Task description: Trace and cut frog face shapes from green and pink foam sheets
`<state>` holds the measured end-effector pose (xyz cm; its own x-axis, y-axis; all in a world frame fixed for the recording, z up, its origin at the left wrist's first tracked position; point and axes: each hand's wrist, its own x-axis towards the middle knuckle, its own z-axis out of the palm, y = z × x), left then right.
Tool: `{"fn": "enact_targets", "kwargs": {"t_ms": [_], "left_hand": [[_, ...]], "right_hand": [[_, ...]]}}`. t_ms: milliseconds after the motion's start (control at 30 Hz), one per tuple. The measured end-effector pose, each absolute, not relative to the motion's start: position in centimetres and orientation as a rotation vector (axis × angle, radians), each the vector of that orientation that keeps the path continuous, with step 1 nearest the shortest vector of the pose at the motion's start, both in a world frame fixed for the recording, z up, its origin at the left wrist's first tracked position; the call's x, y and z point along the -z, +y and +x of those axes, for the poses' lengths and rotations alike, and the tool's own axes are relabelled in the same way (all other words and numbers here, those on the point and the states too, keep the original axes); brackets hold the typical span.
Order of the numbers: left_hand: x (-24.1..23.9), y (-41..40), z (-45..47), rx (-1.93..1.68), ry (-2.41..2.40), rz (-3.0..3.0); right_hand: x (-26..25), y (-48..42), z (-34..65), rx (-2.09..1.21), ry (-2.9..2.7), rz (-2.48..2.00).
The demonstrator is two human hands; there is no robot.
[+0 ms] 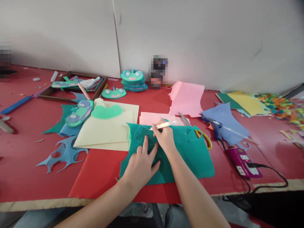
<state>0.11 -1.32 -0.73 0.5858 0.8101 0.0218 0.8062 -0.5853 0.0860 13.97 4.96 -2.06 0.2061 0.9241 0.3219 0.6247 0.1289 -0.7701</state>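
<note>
Tabletop: red surface, spreading to both sides of the fingers and beyond them to the pale wall.
Green sheet: dark green sheet, directly under both hands; its long axis runs left to right, with most of its bare surface lying to the right of the fingers.
Cream sheets: pale pieces left of the fingers, just beside the green sheet's left edge, with a light green cutout on top, farther off and to the left.
Left hand: palm-down hand on the green sheet, holding nothing that shows; thumb and two fingers spread wide, the others bent under. The foremost fingertip points away from the body, at the near side of the drawn line.
Right hand: closed hand, thumb and fingers pinched narrow around the pen, to the right of the left fingertips and slightly farther out.
Scissors: yellow handles right of the right-hand fingers, at the green sheet's far right edge.
Outline: faint curved line on the green sheet, left of the right fingertips; the left hand's foremost finger covers part of its near side.
Pen: white pen, long axis nearly crosswise, tip leftward at the outline's far side. Tip to line seems the governing relation; the right hand is nearer that spot. Actual contact is too small to tell.
</note>
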Motion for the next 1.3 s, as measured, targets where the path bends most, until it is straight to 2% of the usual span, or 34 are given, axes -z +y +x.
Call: {"fn": "enact_targets", "kwargs": {"t_ms": [200, 433, 700, 1300], "left_hand": [[0.68, -1.32, 0.12, -0.074, 1.399, 2.749], [0.56, -1.41, 0.2, -0.083, 1.397, 2.749], [0.59, -1.45, 0.16, -0.074, 1.401, 2.735], [0.33, -1.41, 0.31, -0.063, 1.399, 2.721]], "right_hand": [[2.44, 5.21, 14.1, -0.215, -1.499, -1.672], [2.19, 4.8, 14.44, -0.26, -1.365, -1.663], [2.23, 4.9, 14.17, -0.213, -1.474, -1.683], [1.91, 4.88, 14.12, -0.493, -1.499, -1.546]]}}
